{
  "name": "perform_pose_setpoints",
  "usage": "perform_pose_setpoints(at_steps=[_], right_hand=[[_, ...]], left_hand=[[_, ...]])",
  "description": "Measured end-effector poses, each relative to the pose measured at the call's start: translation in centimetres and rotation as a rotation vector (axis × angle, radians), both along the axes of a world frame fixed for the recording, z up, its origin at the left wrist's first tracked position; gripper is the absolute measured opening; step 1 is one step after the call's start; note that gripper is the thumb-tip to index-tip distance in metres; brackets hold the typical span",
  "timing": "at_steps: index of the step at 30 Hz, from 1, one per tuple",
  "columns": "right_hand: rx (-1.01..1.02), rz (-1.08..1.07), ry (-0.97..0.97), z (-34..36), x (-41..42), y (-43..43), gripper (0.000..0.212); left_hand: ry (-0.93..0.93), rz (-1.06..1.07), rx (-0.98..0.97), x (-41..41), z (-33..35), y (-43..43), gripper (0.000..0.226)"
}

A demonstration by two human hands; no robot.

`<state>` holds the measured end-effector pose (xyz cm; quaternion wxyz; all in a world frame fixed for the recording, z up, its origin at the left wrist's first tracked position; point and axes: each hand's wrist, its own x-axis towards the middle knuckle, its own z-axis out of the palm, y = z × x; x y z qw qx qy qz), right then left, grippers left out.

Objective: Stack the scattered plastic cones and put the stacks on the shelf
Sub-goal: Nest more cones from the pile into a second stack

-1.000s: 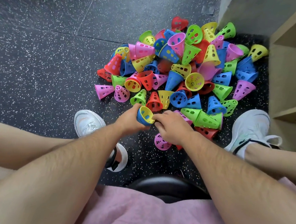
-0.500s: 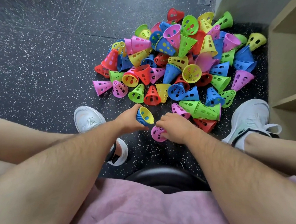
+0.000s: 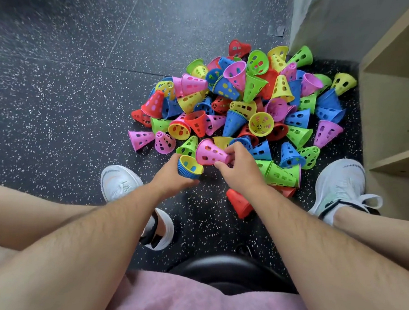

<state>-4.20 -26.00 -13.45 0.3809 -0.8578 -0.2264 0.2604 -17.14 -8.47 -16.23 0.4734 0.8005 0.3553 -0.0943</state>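
A heap of perforated plastic cones (image 3: 250, 104) in pink, blue, green, yellow and red lies on the dark speckled floor. My left hand (image 3: 173, 177) grips a short stack of blue cones with a yellow one on top (image 3: 190, 167), its mouth facing up and right. My right hand (image 3: 239, 167) pinches a pink cone (image 3: 209, 152) by its wide end, narrow tip pointing left, just above the stack's mouth. A wooden shelf (image 3: 396, 100) stands at the right.
A lone red cone (image 3: 240, 203) lies on the floor under my right forearm. Nested green cones (image 3: 279, 174) lie just right of my right hand. My white shoes (image 3: 339, 186) flank the heap, and a black stool seat (image 3: 229, 270) is below me.
My right hand has lifted the pink cone off the floor and brought it up to the stack in my left hand. The red cone it lay against is now uncovered.
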Motion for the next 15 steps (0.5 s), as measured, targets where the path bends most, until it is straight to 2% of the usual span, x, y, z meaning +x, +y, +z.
perform_pose_setpoints(at_steps=[2, 6, 8, 11, 15], right_hand=[[-0.028, 0.074, 0.021, 0.2, -0.5, 0.9, 0.037], [-0.126, 0.238, -0.010, 0.5, -1.2, 1.7, 0.079], [-0.162, 0.335, -0.035, 0.9, -1.1, 1.6, 0.088], [-0.181, 0.411, -0.104, 1.4, -0.9, 1.8, 0.075], [-0.137, 0.312, -0.039, 1.1, -0.9, 2.1, 0.050]], left_hand=[[-0.006, -0.002, -0.017, 0.4, 0.0, -0.2, 0.074], [-0.021, 0.006, -0.024, 0.4, -0.1, -0.2, 0.080], [-0.016, -0.020, -0.019, 0.2, -0.1, -0.1, 0.076], [-0.004, -0.053, -0.004, 0.1, 0.0, -0.1, 0.072], [0.021, -0.122, 0.019, 0.0, -0.1, -0.2, 0.075]])
